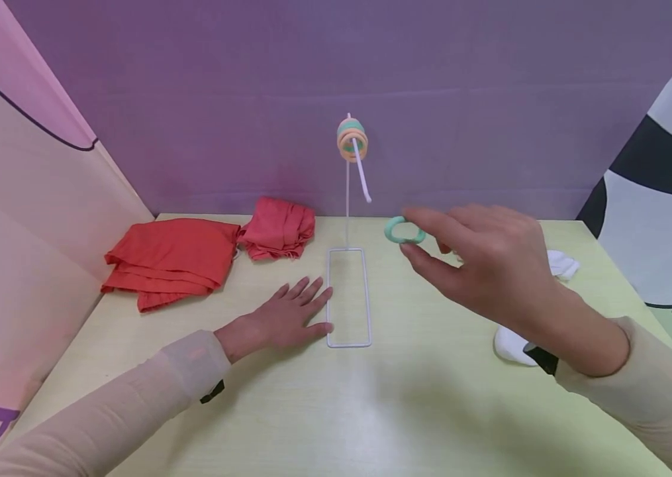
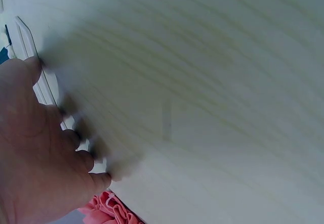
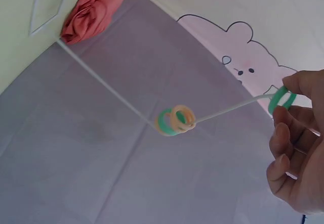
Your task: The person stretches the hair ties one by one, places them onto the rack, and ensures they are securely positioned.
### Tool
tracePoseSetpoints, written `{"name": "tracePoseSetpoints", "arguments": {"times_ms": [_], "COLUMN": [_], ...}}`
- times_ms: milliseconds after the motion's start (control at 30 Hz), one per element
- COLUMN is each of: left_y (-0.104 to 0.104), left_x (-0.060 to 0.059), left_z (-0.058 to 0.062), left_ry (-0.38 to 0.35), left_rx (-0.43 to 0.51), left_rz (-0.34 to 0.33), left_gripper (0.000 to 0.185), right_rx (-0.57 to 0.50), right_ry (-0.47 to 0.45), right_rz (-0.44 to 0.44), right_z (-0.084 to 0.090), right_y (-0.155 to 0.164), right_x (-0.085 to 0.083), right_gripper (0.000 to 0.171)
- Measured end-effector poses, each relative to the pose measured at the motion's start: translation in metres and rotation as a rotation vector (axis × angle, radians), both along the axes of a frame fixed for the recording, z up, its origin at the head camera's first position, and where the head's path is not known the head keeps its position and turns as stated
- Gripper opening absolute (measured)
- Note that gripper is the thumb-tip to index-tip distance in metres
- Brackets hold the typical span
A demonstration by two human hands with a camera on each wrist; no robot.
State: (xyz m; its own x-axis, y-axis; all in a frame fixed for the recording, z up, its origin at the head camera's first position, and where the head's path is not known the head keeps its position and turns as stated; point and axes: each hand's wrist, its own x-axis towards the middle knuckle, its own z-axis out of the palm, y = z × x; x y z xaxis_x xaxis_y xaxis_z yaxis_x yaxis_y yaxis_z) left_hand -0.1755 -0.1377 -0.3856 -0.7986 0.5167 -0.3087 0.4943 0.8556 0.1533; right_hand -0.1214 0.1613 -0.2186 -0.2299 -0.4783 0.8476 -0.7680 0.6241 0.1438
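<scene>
My right hand (image 1: 484, 258) pinches a mint-green ring (image 1: 391, 232), which looks like a hair tie, between thumb and index finger. The ring is held in the air, right of and below the tip of the white wire stand's arm (image 1: 362, 175) in the head view. Several peach and green rings (image 1: 343, 140) hang together on that arm, near its back end. With fingers spread, my left hand (image 1: 282, 321) rests on the table, its fingertips at the left side of the stand's rectangular base (image 1: 367, 298). In the right wrist view the held ring (image 3: 274, 100) overlaps the arm's end.
Two folded red cloths, a larger one (image 1: 175, 258) and a smaller one (image 1: 279, 228), lie at the table's back left. White items (image 1: 511, 346) lie on the right, partly hidden by my right arm. A purple backdrop (image 1: 222, 132) stands behind the pale table (image 1: 312, 411).
</scene>
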Motion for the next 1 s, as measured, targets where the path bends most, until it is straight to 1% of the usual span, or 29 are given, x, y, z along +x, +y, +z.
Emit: {"name": "tracePoseSetpoints", "arguments": {"times_ms": [100, 167, 333, 533, 733, 833, 1000], "left_y": [0.000, 0.000, 0.000, 0.000, 0.000, 0.000, 0.000], "left_x": [0.000, 0.001, 0.001, -0.001, -0.001, -0.001, 0.000], "left_z": [0.000, 0.000, 0.000, -0.002, -0.005, -0.004, -0.004], "left_ry": [-0.006, -0.006, -0.002, 0.008, 0.021, 0.016, 0.017], "left_rx": [0.005, 0.008, 0.012, 0.018, 0.018, 0.017, 0.016], "left_rz": [0.001, 0.002, 0.000, -0.006, -0.012, -0.007, 0.000], "left_gripper": [0.079, 0.079, 0.079, 0.079, 0.079, 0.078, 0.078], "right_rx": [-0.037, -0.046, -0.049, -0.051, -0.065, -0.043, -0.016], "right_ry": [0.038, 0.071, 0.126, 0.153, 0.143, 0.126, 0.092], "right_rz": [0.000, -0.018, -0.058, -0.100, -0.166, -0.200, -0.221], "right_z": [0.004, 0.006, 0.007, 0.002, -0.003, -0.002, -0.002], "right_y": [-0.014, -0.022, -0.032, -0.038, -0.043, -0.045, -0.048], "right_x": [0.000, -0.005, -0.025, -0.053, -0.074, -0.083, -0.097], "right_gripper": [0.023, 0.024, 0.025, 0.025, 0.026, 0.022, 0.021]}}
